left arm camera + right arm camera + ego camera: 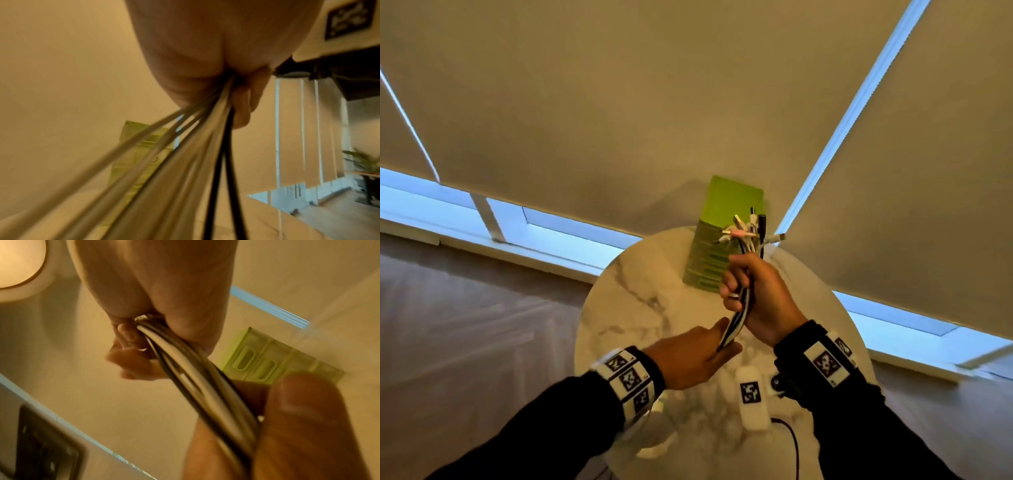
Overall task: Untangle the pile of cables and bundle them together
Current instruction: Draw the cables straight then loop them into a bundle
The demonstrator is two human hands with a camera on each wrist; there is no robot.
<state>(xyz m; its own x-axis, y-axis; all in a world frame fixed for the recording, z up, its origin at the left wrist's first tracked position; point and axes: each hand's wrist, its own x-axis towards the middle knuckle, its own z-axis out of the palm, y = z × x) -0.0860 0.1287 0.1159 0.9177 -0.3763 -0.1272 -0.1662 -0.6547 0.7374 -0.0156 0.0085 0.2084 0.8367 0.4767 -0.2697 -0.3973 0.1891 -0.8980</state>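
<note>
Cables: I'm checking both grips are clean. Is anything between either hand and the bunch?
Nothing visible. The right hand grips the cables directly in its fist, and the left hand pinches the same bunch lower down, above the table.

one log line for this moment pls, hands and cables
right hand: grips cable bundle, plug ends up | left hand: pinches bundle lower down | green box: on round marble table | bundle: untied

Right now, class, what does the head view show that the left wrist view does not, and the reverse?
Only the head view shows the cables' plug ends fanning above the right hand, the round marbled table and the left hand. Only the left wrist view shows a green potted plant and a dark framed picture. Both show the bundle of white and black cables and the green slotted panel.
</note>
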